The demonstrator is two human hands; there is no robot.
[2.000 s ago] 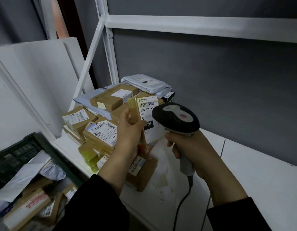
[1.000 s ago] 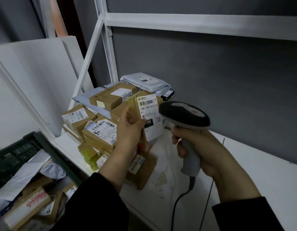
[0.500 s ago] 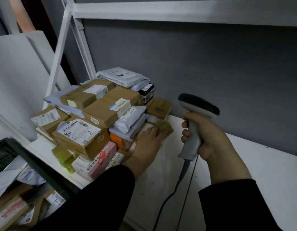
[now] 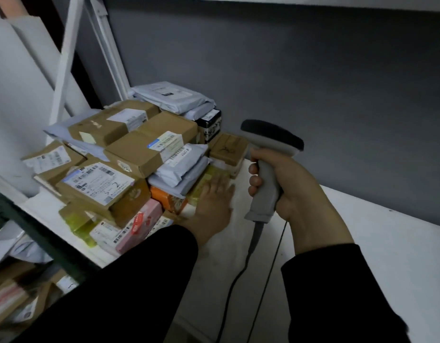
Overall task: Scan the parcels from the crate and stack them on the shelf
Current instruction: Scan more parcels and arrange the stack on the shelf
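Shelf (image 4: 367, 256): white board against a grey wall (image 4: 300, 70), with a white frame post (image 4: 107, 43) at its back left corner
Stack (image 4: 102, 184): brown boxes (image 4: 149, 142) and grey mail bags (image 4: 174, 95) piled on the left end of the shelf, a pink box (image 4: 139, 225) at the front edge
Yellow parcel (image 4: 215, 172): lying flat on the shelf at the right foot of the stack, against the lower mail bags and just in front of a small brown box (image 4: 228, 147)
Left hand (image 4: 214, 203): laid on the yellow parcel, fingers (image 4: 222, 185) straight and slightly spread, gripping nothing (outline blurred, contact of each finger not certain)
Right hand (image 4: 290, 191): held above the shelf to the right of the stack, fingers curled tight round the scanner's handle
Scanner (image 4: 270, 142): upright, dark head uppermost; black cable (image 4: 238, 278) hanging from the handle's base down over the shelf
Crate (image 4: 43, 240): dark green, lower left beside the shelf's left end, loose parcels (image 4: 8, 300) inside
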